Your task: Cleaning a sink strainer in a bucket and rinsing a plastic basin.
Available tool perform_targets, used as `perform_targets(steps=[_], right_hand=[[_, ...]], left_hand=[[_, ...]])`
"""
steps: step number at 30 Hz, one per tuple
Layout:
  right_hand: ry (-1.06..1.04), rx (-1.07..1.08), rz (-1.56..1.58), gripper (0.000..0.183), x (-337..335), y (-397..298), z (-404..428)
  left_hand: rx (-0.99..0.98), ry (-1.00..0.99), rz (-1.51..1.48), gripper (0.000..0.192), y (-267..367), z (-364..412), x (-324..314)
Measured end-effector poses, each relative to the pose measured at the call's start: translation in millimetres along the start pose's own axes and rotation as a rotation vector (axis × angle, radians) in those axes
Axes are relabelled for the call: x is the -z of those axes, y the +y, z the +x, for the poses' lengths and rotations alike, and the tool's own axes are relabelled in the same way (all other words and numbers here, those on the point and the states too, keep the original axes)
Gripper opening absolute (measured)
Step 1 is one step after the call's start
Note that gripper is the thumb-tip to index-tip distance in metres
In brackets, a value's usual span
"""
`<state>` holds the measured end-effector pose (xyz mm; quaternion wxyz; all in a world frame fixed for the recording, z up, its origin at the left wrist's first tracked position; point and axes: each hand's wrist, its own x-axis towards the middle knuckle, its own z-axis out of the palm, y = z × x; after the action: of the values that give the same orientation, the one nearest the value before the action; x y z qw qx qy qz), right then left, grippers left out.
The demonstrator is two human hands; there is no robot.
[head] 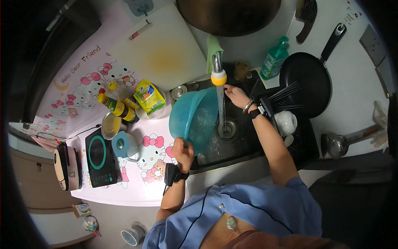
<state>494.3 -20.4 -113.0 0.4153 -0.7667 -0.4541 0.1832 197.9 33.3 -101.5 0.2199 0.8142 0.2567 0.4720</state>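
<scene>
A translucent teal plastic basin (178, 115) is tipped on its side over the left part of the black sink (242, 130), its opening turned towards the drain (228, 129). My left hand (183, 153) grips the basin's near rim. Water (221, 105) runs from the faucet (219, 76), which has a white and yellow nozzle, and falls in front of the basin's mouth to the drain. My right hand (238, 98) is just right of the stream below the nozzle, its fingers extended and holding nothing. Whether its fingertips touch the water is unclear.
At the right stand a dish rack with white bowls (285, 123), a black frying pan (306, 84) and a green soap bottle (274, 60). Leftward are a cutting board (161, 53), a sauce bottle (116, 107), a yellow packet (150, 96), a blue-lidded jug (122, 144) and an induction cooker (101, 158).
</scene>
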Motion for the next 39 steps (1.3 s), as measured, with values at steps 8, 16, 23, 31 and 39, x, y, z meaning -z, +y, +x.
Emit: perform_targets(steps=[8, 16, 23, 31, 39], right_hand=[[0.075, 0.232, 0.189, 0.022, 0.8, -21.2, 25.3], [0.005, -0.094, 0.188, 0.045, 7.3, -14.7, 11.9], [0.082, 0.078, 0.184, 0.045, 38.7, -70.7, -81.0], [-0.263, 0.525, -0.401, 0.068, 40.6, -131.8, -151.4], [-0.054, 0.901, -0.634, 0.033, 50.6, -168.8, -175.7]], left_hand=[[-0.289, 0.014, 0.151, 0.025, 1.7, 17.3, 24.9], [-0.398, 0.058, 0.166, 0.025, 11.3, 23.7, 50.6], [0.133, 0.165, -0.016, 0.014, 7.0, 15.0, 76.8], [0.820, 0.243, -0.861, 0.023, -18.7, 10.5, 97.8], [0.981, -0.143, -1.237, 0.033, 4.5, 13.6, 116.1]])
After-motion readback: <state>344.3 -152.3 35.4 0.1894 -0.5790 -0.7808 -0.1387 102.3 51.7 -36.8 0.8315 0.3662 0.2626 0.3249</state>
